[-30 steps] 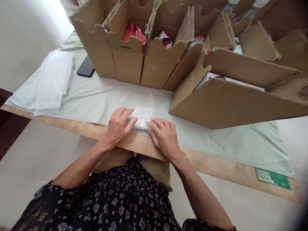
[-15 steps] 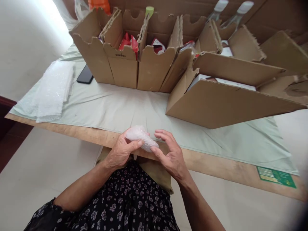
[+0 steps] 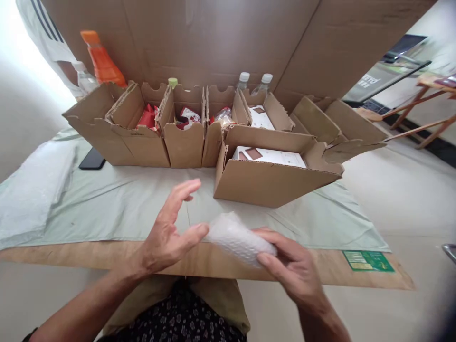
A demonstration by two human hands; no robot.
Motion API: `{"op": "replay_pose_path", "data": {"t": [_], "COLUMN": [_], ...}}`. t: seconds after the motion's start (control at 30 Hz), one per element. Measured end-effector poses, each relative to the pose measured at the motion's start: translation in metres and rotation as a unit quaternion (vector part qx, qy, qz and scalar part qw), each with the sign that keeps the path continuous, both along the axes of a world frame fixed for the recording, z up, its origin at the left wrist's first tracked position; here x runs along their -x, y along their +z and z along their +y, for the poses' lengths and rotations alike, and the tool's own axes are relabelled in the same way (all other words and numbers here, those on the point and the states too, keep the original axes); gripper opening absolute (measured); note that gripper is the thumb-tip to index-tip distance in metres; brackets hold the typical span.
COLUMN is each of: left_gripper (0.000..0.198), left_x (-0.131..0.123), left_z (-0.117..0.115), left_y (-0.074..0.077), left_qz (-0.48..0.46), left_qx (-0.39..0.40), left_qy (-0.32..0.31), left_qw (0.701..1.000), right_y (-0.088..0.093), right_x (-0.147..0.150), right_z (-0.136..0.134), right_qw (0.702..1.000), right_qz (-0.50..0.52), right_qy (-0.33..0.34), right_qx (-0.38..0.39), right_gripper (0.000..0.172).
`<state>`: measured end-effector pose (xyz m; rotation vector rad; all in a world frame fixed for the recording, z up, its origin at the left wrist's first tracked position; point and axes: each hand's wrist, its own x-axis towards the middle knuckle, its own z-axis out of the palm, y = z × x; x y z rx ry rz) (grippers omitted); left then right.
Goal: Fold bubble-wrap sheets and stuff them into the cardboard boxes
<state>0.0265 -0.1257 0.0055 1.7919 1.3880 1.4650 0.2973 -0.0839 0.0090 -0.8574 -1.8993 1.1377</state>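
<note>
A small bundle wrapped in bubble wrap (image 3: 235, 240) is held in the air above the table's near edge. My right hand (image 3: 289, 266) grips its right end with thumb and fingers closed round it. My left hand (image 3: 170, 228) is at its left end: the thumb touches the wrap and the fingers are stretched out and lifted away from it. What is inside the wrap is hidden.
A pale green cloth (image 3: 117, 204) covers a wooden table (image 3: 89, 259). Open cardboard boxes (image 3: 263, 178) with packets stand behind, bottles (image 3: 101, 59) at the back. A stack of bubble wrap sheets (image 3: 30, 190) and a black phone (image 3: 91, 159) lie left.
The wrapped bundle has been lifted off the cloth into the air. My right hand has taken hold of it and my left fingers have opened. The view has tilted up.
</note>
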Motion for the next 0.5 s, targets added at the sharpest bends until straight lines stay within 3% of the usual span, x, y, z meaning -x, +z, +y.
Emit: {"op": "replay_pose_path", "data": {"t": [0.13, 0.2, 0.27, 0.37, 0.5], "left_gripper": [0.064, 0.048, 0.024, 0.012, 0.012], "left_x": [-0.013, -0.021, -0.028, -0.036, -0.044], "left_z": [0.062, 0.083, 0.094, 0.094, 0.091], "left_y": [0.023, 0.024, 0.020, 0.013, 0.006], "left_qz": [0.127, 0.135, 0.119, 0.073, 0.024], "left_qx": [-0.087, -0.110, -0.129, -0.157, -0.165], "left_qy": [0.025, 0.025, 0.030, 0.032, 0.038], "left_qw": [0.988, 0.984, 0.984, 0.984, 0.985], "right_y": [0.049, 0.074, 0.095, 0.120, 0.135], "right_x": [-0.027, -0.029, -0.025, -0.010, 0.025], "right_z": [0.021, 0.037, 0.059, 0.101, 0.150], "right_qw": [0.987, 0.969, 0.954, 0.951, 0.940], "right_qz": [-0.020, -0.045, -0.092, -0.163, -0.286], "right_qy": [-0.147, -0.227, -0.261, -0.216, -0.081], "right_qx": [-0.055, -0.083, -0.119, -0.150, -0.166], "right_gripper": [0.019, 0.017, 0.017, 0.023, 0.028]}}
